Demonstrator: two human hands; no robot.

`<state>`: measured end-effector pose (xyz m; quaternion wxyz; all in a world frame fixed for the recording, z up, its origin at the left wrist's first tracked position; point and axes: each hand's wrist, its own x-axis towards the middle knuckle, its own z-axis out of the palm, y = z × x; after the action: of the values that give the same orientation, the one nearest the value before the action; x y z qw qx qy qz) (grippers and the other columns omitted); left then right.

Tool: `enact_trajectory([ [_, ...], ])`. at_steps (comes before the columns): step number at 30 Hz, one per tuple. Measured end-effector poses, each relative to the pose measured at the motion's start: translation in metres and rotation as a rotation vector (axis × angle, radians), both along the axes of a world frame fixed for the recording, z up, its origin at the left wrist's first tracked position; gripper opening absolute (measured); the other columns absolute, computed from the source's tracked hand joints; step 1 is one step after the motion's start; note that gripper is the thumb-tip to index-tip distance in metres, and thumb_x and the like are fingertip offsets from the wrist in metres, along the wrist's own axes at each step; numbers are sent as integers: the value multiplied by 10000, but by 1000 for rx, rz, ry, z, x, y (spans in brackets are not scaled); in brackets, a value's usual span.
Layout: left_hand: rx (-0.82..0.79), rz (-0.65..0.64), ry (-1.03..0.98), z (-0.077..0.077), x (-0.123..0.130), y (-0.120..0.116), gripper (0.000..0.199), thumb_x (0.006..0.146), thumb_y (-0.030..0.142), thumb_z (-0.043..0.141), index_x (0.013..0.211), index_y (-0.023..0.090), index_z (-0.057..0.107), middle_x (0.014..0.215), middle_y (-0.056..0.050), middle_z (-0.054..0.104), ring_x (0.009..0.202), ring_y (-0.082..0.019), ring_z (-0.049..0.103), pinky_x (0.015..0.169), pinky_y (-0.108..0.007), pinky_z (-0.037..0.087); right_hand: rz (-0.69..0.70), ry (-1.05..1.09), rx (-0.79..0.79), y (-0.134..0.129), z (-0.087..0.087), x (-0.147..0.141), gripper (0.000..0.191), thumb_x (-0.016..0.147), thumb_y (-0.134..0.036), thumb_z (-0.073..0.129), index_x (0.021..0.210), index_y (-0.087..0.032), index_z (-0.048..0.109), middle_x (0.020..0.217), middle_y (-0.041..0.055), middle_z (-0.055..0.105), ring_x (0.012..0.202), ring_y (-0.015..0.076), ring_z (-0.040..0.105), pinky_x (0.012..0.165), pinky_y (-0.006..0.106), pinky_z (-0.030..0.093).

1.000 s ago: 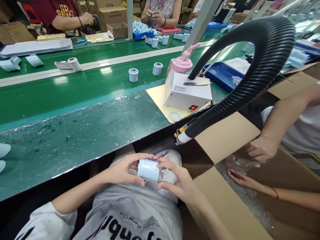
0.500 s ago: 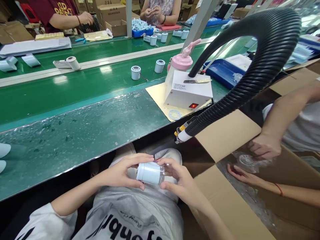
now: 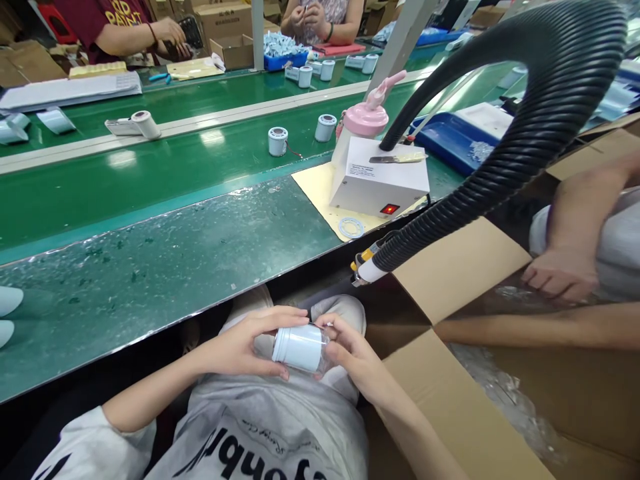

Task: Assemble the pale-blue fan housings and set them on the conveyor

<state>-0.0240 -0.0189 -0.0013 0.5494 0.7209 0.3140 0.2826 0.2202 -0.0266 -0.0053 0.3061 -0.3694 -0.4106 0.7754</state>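
Above my lap I hold a light-blue cylindrical housing [image 3: 299,347] on its side. My left hand [image 3: 255,340] grips it from the left, fingers over the top and thumb underneath. A clear plastic piece [image 3: 325,357] shows at its right end. My right hand [image 3: 353,350] is curled round that clear end, with index finger and thumb bent close together. Whatever lies between those fingertips is partly hidden. Just beyond my hands, the metal nozzle [image 3: 358,277] of a black corrugated hose hangs at the bench edge.
A white box with a lit red switch [image 3: 377,177] and a pink-topped bottle [image 3: 364,120] stand on the bench. Two white cylinders [image 3: 278,142] are on the green belt [image 3: 200,167]. To the right, a co-worker's arms [image 3: 565,273] reach over an open carton [image 3: 465,400].
My right fingers have shifted and curled closer round the clear end; the red wires seen at the top are now mostly hidden. The co-worker's lower arm has reached further left across the carton.
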Motion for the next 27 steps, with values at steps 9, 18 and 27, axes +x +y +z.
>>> enact_trajectory([
  [9, -346, 53, -134, -7, 7, 4, 856, 698, 341, 920, 1470, 279, 555, 1509, -147, 572, 1371, -348, 555, 1158, -495, 437, -80, 95, -174, -2, -21, -5, 572, 795, -677, 772, 985, -201, 518, 650, -17, 710, 469, 152, 702, 417, 178, 538],
  [18, -587, 136, -306, -43, 74, 76, 746, 649, 331, 939, 1332, 182, 677, 1357, -174, 690, 1274, -340, 627, 1109, -475, 460, -470, 177, -124, 18, -77, 4, 613, 744, -774, 709, 968, -245, 496, 690, -14, 711, 446, 137, 650, 382, 176, 467],
  [27, -508, 247, -217, -37, 92, 99, 675, 599, 300, 916, 1223, 125, 726, 1212, -161, 761, 1140, -337, 691, 1066, -477, 495, -647, 59, 11, 35, -84, 13, 520, 770, -704, 686, 954, -242, 536, 706, -9, 668, 464, 158, 617, 406, 242, 483],
])
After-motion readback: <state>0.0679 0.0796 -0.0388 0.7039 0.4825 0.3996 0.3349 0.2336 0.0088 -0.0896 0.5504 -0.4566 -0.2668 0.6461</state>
